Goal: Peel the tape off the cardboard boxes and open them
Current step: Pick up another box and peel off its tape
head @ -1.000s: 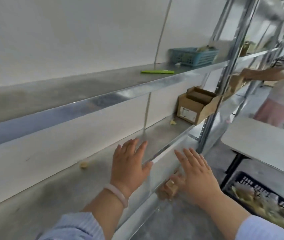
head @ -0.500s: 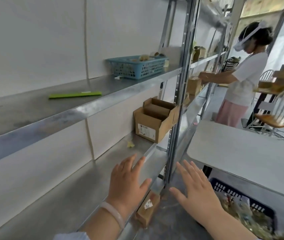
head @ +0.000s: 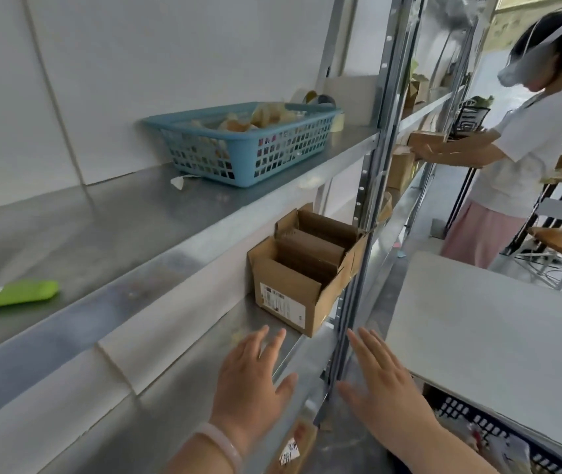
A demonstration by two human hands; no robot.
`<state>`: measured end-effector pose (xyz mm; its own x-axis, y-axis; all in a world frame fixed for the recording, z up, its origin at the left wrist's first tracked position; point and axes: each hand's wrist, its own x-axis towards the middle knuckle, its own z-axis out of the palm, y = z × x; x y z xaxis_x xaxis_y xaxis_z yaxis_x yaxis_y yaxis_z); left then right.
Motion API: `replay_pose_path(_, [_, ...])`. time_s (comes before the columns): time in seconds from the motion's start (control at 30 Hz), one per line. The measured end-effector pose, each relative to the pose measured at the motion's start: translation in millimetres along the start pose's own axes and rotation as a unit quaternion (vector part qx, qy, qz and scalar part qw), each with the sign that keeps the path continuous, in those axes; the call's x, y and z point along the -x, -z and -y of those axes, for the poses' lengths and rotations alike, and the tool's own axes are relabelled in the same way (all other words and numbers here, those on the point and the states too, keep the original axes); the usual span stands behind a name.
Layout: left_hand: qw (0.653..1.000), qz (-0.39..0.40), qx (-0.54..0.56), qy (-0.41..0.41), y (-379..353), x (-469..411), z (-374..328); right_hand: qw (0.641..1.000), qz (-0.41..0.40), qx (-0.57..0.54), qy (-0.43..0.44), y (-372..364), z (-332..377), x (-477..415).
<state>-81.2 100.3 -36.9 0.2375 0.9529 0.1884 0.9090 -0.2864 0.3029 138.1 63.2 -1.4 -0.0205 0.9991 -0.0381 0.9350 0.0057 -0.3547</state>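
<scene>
Since half a second ago your view has come closer to the open box (head: 307, 271), and it now stands just ahead of your hands. The basket (head: 248, 145) looks larger, and the green tool (head: 12, 297) has slid to the left edge of the view. Your hands stay as before.

Your left hand (head: 252, 381) is flat, with the fingers (head: 255, 343) spread wide over the lower shelf (head: 183, 398), and it holds nothing. I cannot tell if it touches the metal. Your right hand (head: 385, 388) is also wide open and empty, beside the post (head: 365, 200).

The box is brown cardboard with its flaps up and a white label on the front. It sits on the lower shelf against the post. A small box (head: 295, 446) with a label lies below your left wrist. The shelves are dull grey metal, and the basket is blue plastic lattice. The counter (head: 495, 330) on the right is smooth and white. Your bracelet (head: 221, 443) is pale and round.
</scene>
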Motion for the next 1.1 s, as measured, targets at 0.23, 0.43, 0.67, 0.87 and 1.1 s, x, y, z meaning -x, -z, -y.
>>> replay_pose_path(0.23, [0.997,0.015,0.046,0.052,-11,-54,-20,0.995,0.045,-0.088,-0.01,11,-18,-89])
replay_pose_path(0.43, [0.991,0.0,0.091,0.095,-15,-113,-62,0.982,0.073,-0.175,-0.005,26,-47,-147])
replay_pose_path(0.67, [0.975,-0.012,0.139,0.173,-38,-138,-78,0.941,0.116,-0.311,0.065,20,-68,-181])
replay_pose_path(0.87, [0.941,-0.131,0.238,0.204,-52,-118,-65,0.884,0.148,-0.444,-0.006,14,-58,-205])
replay_pose_path(1.1, [0.912,-0.175,0.264,0.26,-44,-99,-70,0.867,0.275,-0.391,-0.143,-11,-49,-219])
